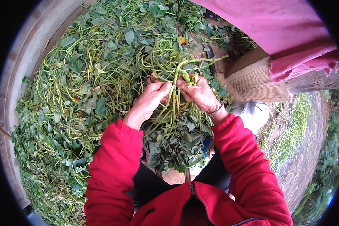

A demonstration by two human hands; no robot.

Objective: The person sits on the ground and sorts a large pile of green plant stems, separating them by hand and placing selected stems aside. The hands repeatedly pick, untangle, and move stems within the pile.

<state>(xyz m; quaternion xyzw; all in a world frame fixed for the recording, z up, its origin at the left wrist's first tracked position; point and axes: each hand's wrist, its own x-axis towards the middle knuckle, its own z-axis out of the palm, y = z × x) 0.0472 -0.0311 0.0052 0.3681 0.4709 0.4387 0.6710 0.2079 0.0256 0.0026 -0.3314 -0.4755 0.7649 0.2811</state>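
Observation:
Sweet-potato-like vine stems (pixel 178 70) run between my two hands in front of my chest. My left hand (pixel 149 100) pinches a green stem between thumb and fingers. Close beside it, my right hand (pixel 197 93) is closed around a small bunch of cut green stems (pixel 188 79), whose ends stick out above the fist. A longer stem reaches up and to the right past this hand. Several thin stalks hang below both hands. Wilted dark leaves (pixel 183 141) lie beneath them, between my knees. The fingertips of my left hand are partly hidden behind the stems.
A broad heap of leafy vines (pixel 82 93) covers the ground ahead and left, against a low wall (pixel 12 84). At right stand a wooden post (pixel 257 76) and pink cloth (pixel 282 25). A white bag (pixel 251 114) sits below the post, with pale stems (pixel 293 132) spread beyond it.

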